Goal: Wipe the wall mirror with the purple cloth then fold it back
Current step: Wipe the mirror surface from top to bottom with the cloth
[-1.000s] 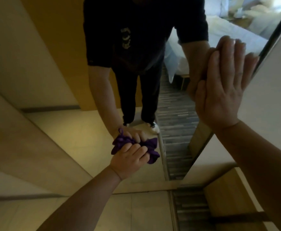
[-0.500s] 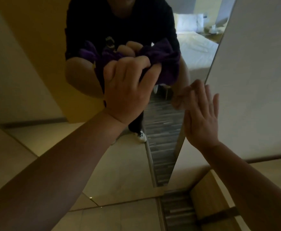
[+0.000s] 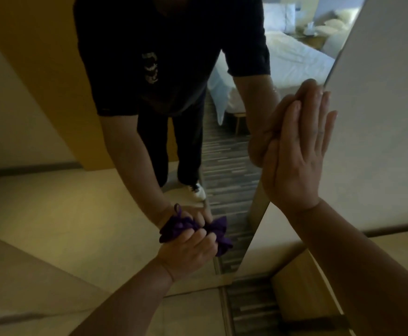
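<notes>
At the wall mirror, low on the glass, near its bottom edge:

Mirror (image 3: 222,146): flat, smooth, glossy glass; tall panel with a straight right edge against a plain matte pale wall (image 3: 379,117); bottom edge meets the floor.

Cloth (image 3: 218,232): purple, soft, crumpled into a bunched wad with rounded folds; a thin loop sticks up from it in the reflection. Pressed against the lower part of the mirror, its reflection touching it.

Left hand (image 3: 188,253): fist-shaped, knuckles up, fingers (image 3: 201,235) curled tight and clamped on the cloth, pushing it onto the glass.

Right hand (image 3: 297,151): flat, palm against the mirror at its right edge, higher than the cloth and well apart from it; fingers straight, close together, holding nothing; fingertips reach the edge of the glass.

Reflection: person in a dark short-sleeved shirt with a small pale print, dark trousers, a white shoe; both arms meet their mirrored twins at the glass.

Bed (image 3: 290,57): seen in the reflection, white rumpled bedding, soft pillows.

Floor (image 3: 193,314): smooth pale tiles at left; a strip of dark, striped planks at right, next to a light wood panel (image 3: 302,294).
</notes>
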